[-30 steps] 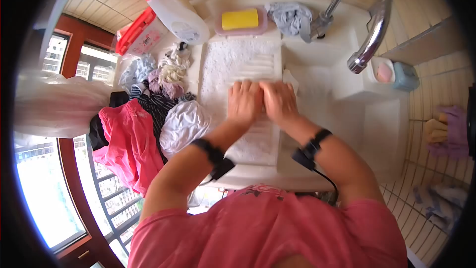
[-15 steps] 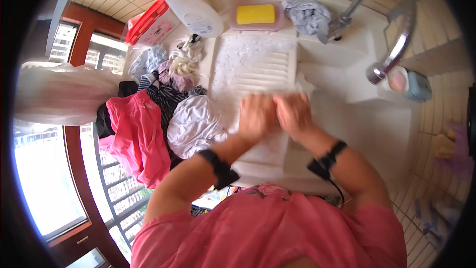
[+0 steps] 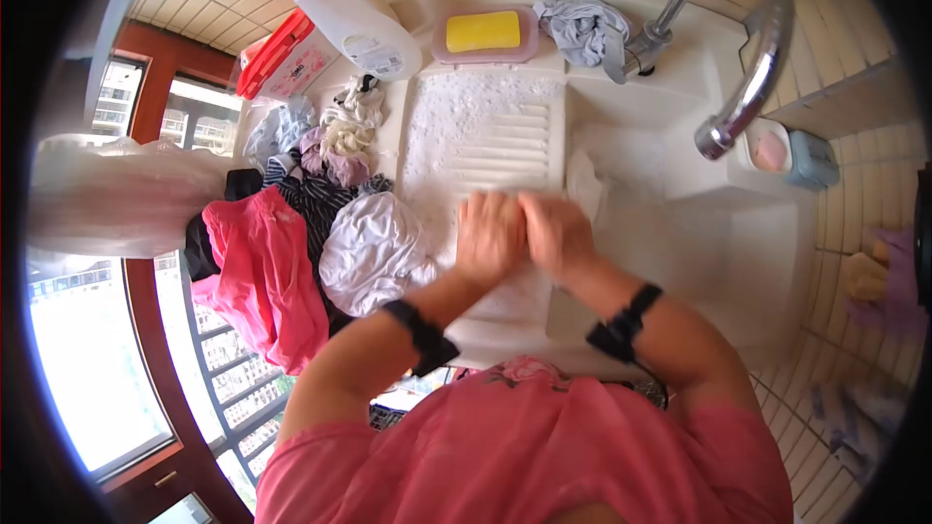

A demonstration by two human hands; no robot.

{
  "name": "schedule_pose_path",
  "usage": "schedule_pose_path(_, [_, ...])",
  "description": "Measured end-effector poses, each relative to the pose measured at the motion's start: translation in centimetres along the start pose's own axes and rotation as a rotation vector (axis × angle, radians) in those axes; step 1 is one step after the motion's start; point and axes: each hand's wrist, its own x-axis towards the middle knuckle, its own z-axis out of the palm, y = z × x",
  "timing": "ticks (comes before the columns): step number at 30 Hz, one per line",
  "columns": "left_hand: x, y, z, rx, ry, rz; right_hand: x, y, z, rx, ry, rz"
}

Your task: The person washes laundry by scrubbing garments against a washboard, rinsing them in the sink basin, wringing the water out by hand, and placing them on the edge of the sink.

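My left hand (image 3: 491, 236) and my right hand (image 3: 557, 236) are side by side and touching, both with fingers curled closed, over the lower part of a white ribbed washboard (image 3: 505, 150). What they grip is hidden under the fingers; a whitish cloth (image 3: 586, 184) lies by the board's right edge, near my right hand. Suds cover the board's upper part. To the left of my left hand lies a bunched white cloth (image 3: 377, 252), beside pink clothing (image 3: 260, 277) and a dark striped garment (image 3: 316, 204).
A yellow soap bar (image 3: 483, 30) rests in a pink dish behind the board, with a spray bottle (image 3: 364, 29) to its left and a grey cloth (image 3: 585, 31) to its right. The curved faucet (image 3: 752, 102) hangs over the basin (image 3: 680, 262) at the right.
Both hands have shifted slightly left and down in the view, still together. The surroundings have also slid a little left, the faucet included.
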Motion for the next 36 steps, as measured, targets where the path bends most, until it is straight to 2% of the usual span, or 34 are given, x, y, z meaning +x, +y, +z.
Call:
schedule_pose_path(1, [-0.9, 0.2, -0.9, -0.042, -0.064, 0.042, -0.8, -0.8, -0.4, 0.020, -0.049, 0.007])
schedule_pose_path(2, [0.2, -0.3, -0.7, -0.078, 0.030, 0.103, 0.2, -0.3, -0.1, 0.037, -0.040, 0.013])
schedule_pose_path(3, [1.9, -1.4, 0.7, 0.007, 0.049, 0.133, 1.6, 1.4, 1.6, 0.025, 0.089, -0.032])
schedule_pose_path(5, [7.8, -1.8, 1.4, 0.038, 0.051, 0.018, 6.8, 4.2, 1.7, 0.045, -0.085, 0.157])
schedule_pose_path(7, [12.5, -1.8, 1.5, -0.028, 0.065, -0.218, 10.4, 5.3, 2.6, -0.152, 0.107, 0.168])
schedule_pose_path(9, [11.6, -1.7, 1.8, -0.005, 0.142, -0.287, 10.0, 5.1, 2.6, -0.147, 0.091, 0.172])
schedule_pose_path(11, [9.2, -1.1, 1.5, 0.062, 0.060, -0.179, 6.9, 3.8, 1.6, -0.086, 0.086, 0.065])
schedule_pose_path(15, [-1.1, 0.9, -1.4, -0.093, -0.031, -0.001, -1.3, -0.8, -1.1, 0.041, -0.015, -0.044])
schedule_pose_path(16, [-0.6, 0.1, -1.3, -0.100, -0.026, 0.077, -0.5, 0.0, -0.1, 0.125, 0.055, -0.067])
schedule_pose_path(18, [3.7, -1.1, 0.4, -0.015, 0.008, 0.088, 3.0, 2.6, 1.8, 0.002, 0.073, -0.010])
schedule_pose_path(19, [6.7, -1.6, 1.2, 0.045, 0.074, 0.036, 5.5, 4.2, 2.2, -0.022, -0.013, 0.070])
schedule_pose_path(21, [11.6, -2.0, 1.9, -0.008, 0.108, -0.147, 10.0, 6.1, 3.0, -0.173, 0.154, 0.104])
schedule_pose_path(22, [12.5, -2.0, 2.1, -0.075, 0.166, -0.223, 10.9, 6.4, 3.1, -0.176, 0.172, 0.144])
schedule_pose_path(25, [9.8, -1.7, 2.6, -0.025, 0.284, -0.118, 7.4, 4.4, 2.1, -0.087, 0.133, 0.158])
schedule_pose_path(27, [4.2, -1.1, 1.6, -0.054, 0.056, -0.003, 2.8, 2.3, 0.5, -0.021, 0.048, 0.056])
schedule_pose_path(28, [0.7, -1.0, 1.9, -0.198, 0.085, 0.003, 0.6, 0.7, -0.5, 0.070, 0.024, 0.007])
schedule_pose_path(29, [-0.9, -0.3, -0.4, -0.226, -0.039, 0.029, -0.2, -0.2, -0.9, 0.158, 0.007, -0.039])
schedule_pose_path(31, [0.6, -1.4, 0.0, -0.225, -0.048, 0.087, 1.5, 0.9, 0.3, 0.100, 0.006, 0.003])
schedule_pose_path(33, [5.1, -2.1, 2.4, -0.272, 0.055, 0.012, 5.0, 3.8, 2.0, 0.059, 0.085, 0.016])
schedule_pose_path(34, [7.4, -2.6, 3.0, -0.208, 0.067, 0.010, 6.8, 4.9, 2.5, -0.003, 0.058, 0.090])
schedule_pose_path(36, [10.5, -2.3, 3.5, -0.229, 0.096, -0.184, 9.3, 6.3, 3.1, -0.089, 0.191, 0.195])
